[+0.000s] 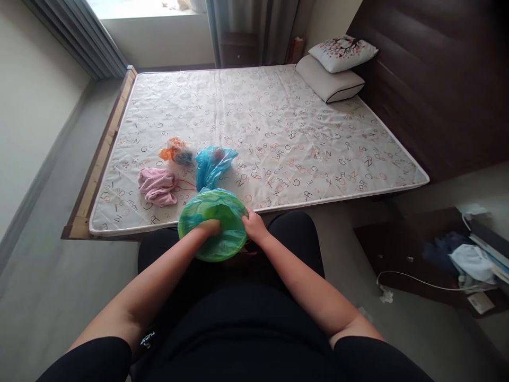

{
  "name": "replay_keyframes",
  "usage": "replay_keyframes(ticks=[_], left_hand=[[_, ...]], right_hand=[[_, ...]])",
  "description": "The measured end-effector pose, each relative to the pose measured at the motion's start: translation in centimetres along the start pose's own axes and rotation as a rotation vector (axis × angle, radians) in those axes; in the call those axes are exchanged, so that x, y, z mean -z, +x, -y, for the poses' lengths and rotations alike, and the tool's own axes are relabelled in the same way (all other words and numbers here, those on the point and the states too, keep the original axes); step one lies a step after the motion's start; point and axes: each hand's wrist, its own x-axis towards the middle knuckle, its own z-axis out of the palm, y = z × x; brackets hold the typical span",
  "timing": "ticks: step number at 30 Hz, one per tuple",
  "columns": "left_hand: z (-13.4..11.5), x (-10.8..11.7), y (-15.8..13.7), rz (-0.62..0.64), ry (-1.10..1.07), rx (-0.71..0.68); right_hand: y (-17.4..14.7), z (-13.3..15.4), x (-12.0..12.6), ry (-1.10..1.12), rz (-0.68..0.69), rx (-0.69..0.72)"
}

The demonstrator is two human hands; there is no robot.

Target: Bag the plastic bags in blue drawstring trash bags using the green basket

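A round green bin [229,209] lined with a thin blue plastic bag rests at my lap, its opening facing me. My left hand [210,227] reaches inside it against the liner, and its fingers are mostly hidden. On the right side of the rim, my right hand [254,225] grips the bin and the bag edge. Just beyond lies a crumpled blue plastic bag [212,165] on the mattress [270,143]. Beside it are a pink cloth [157,187] with a red cord and a bundle of orange and dark plastic bags [177,151].
Two stacked pillows [336,79] lie at the dark headboard [433,79]. A wooden bed rail [101,159] runs along the left. To my right stands a dark bedside cabinet [397,244] with cloths, a white cable [421,278] and other items on it.
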Motion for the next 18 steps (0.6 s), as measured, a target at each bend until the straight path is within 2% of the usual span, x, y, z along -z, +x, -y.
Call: replay_keyframes(ticks=[2,5,8,10,12,14,18], left_hand=[[-0.9,1.2,-1.1,0.013,0.02,0.005],[-2.3,3.7,-3.5,-0.117,0.016,-0.058],[-2.5,6.0,-6.3,-0.36,-0.013,-0.089],[-1.6,7.0,-7.5,-0.577,-0.078,-0.081],[0.0,7.3,-7.9,-0.735,-0.193,-0.053],[1.7,7.3,-7.5,-0.753,-0.358,0.018],[4.0,6.6,-5.7,-0.567,-0.755,0.204]], right_hand=[[0.2,-0.3,0.3,0.032,-0.04,-0.031],[0.8,-1.0,0.8,0.096,-0.133,-0.098],[1.7,-1.7,1.0,0.179,-0.23,-0.154],[2.1,-2.0,0.9,0.244,-0.282,-0.171],[2.4,-2.2,0.8,0.305,-0.317,-0.171],[2.6,-2.3,0.7,0.353,-0.336,-0.159],[3.3,-2.2,0.8,0.417,-0.371,-0.137]])
